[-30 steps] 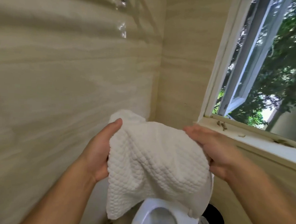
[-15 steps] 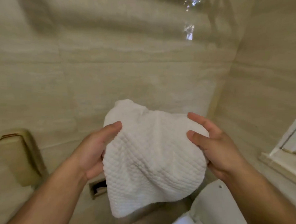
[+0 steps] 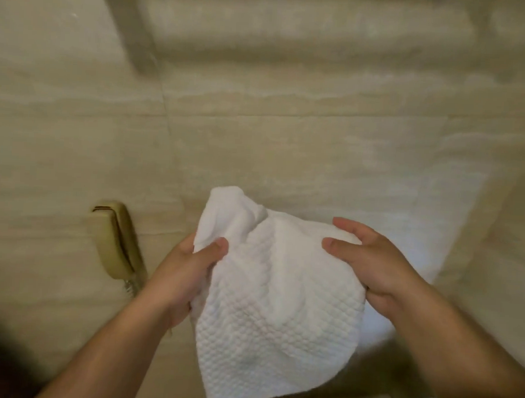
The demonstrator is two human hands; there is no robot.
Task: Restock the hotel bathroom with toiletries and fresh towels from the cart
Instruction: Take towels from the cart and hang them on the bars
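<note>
Towel (image 3: 268, 305) held up in both your hands, in front of the tiled wall (image 3: 288, 139).
Your left hand (image 3: 187, 274) grips its upper left edge, thumb curled over the front. Your right hand (image 3: 373, 265) clasps the right edge, thumb and fingers bent onto the cloth. A phone (image 3: 116, 240) hangs on the wall to the left.

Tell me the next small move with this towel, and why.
Probably draw the left hand and right hand apart to spread the white towel flat: both grip its top edge, and it hangs bunched and crumpled between them.
</note>
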